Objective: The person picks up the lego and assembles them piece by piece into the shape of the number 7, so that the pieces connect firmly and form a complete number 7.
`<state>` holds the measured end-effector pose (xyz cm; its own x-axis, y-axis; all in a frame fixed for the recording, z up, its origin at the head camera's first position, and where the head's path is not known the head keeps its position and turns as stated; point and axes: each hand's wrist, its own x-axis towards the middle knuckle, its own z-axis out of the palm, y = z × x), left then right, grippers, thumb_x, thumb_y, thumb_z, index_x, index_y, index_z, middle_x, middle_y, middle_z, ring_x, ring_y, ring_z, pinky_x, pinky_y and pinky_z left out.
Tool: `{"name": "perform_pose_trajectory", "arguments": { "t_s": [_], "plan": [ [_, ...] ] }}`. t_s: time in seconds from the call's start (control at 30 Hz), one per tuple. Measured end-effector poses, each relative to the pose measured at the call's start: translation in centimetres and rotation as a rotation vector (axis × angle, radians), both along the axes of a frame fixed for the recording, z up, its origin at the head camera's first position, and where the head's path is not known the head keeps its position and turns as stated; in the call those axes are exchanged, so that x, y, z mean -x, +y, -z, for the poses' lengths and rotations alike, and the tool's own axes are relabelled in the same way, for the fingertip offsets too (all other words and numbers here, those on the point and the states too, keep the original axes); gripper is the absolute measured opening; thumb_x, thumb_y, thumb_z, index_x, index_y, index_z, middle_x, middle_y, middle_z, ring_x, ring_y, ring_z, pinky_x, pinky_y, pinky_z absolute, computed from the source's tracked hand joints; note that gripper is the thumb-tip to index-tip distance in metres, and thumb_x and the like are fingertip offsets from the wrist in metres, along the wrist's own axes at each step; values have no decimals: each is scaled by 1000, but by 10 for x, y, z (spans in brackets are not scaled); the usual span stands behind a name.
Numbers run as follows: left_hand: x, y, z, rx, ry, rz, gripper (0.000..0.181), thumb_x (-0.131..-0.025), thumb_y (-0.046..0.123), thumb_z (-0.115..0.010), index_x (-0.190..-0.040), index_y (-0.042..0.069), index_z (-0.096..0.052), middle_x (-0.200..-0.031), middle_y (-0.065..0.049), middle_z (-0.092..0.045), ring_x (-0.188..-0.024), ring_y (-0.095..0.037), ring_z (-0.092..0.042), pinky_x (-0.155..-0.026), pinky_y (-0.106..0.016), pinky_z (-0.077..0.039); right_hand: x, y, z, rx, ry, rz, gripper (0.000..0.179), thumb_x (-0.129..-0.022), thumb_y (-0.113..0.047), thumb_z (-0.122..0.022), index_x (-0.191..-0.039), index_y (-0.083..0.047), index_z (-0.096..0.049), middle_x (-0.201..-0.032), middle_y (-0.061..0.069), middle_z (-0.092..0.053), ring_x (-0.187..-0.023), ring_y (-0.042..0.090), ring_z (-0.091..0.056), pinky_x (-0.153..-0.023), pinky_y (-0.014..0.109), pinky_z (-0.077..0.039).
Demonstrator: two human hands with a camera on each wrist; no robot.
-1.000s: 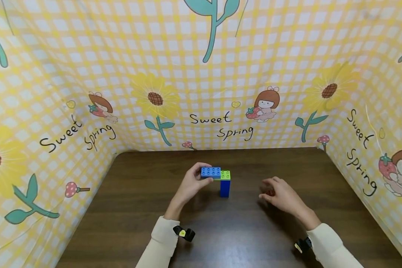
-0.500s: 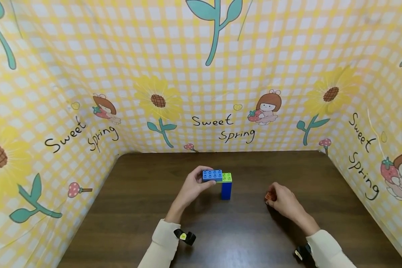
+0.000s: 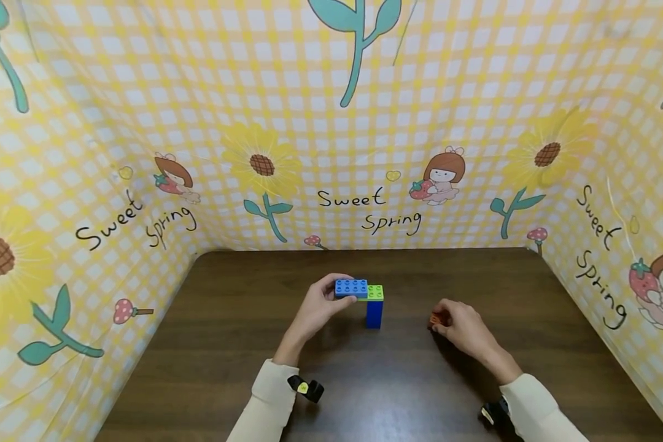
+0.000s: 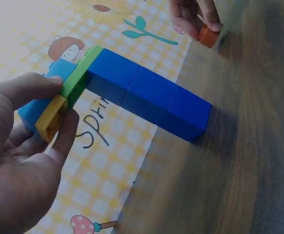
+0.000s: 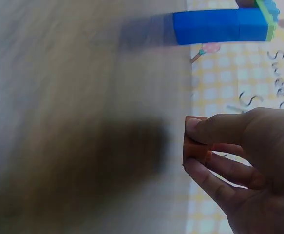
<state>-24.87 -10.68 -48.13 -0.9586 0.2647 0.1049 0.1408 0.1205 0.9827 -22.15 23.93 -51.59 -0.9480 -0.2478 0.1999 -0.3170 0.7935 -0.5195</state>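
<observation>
A column of dark blue toy bricks stands upright on the table, capped by a lime green brick. That green brick juts out to the left, with a lighter blue brick on its top and a yellow brick under its overhang. My left hand grips this overhanging end, thumb on one side and fingers on the other. To the right of the column, my right hand pinches a small orange brick between thumb and fingers, low over the table; the fingers partly cover it.
The brown wooden table is enclosed at the back and sides by a yellow checked cloth with flower prints. A black wrist camera sits on my left wrist and another camera on my right.
My right hand has closed its fingers on the orange brick, then shifted slightly left with it and turned it. The left hand keeps its hold, and the column stands where it was.
</observation>
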Motion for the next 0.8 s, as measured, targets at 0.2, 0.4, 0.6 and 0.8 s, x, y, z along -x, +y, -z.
{"name": "perform_pose_trajectory", "arguments": {
  "t_s": [0.2, 0.4, 0.6, 0.8],
  "plan": [
    [-1, -2, 0, 3, 4, -2, 38, -95, 7, -80, -132, 8, -69, -131, -17, -65, -109, -21, -63, -90, -20, -58, -1, -21, -27, 62, 90, -84, 27, -87, -4, -87, -111, -5, -77, -98, 7, -75, -84, 18, -73, -71, 33, -61],
    [-1, -3, 0, -11, -2, 11, 37, -96, 7, -79, -131, 9, -69, -131, -17, -65, -110, -21, -64, -90, -20, -59, 0, -43, -58, 159, 195, -159, 33, -85, -4, -88, -117, -2, -78, -107, 10, -78, -91, 21, -76, -78, 39, -65],
    [0, -2, 1, -17, 4, 27, 39, -96, 7, -79, -133, 7, -68, -130, -19, -64, -109, -20, -63, -89, -20, -58, 3, -62, -81, 187, 242, -229, 37, -85, -7, -88, -121, -4, -79, -113, 8, -79, -98, 21, -74, -83, 41, -65],
    [-1, -2, 1, -6, 7, 27, 39, -96, 9, -79, -134, 8, -68, -129, -18, -64, -108, -20, -62, -90, -19, -57, 8, -78, -89, 159, 258, -282, 40, -85, -11, -88, -123, -7, -79, -117, 6, -80, -106, 21, -72, -88, 41, -64]
  ]
}}
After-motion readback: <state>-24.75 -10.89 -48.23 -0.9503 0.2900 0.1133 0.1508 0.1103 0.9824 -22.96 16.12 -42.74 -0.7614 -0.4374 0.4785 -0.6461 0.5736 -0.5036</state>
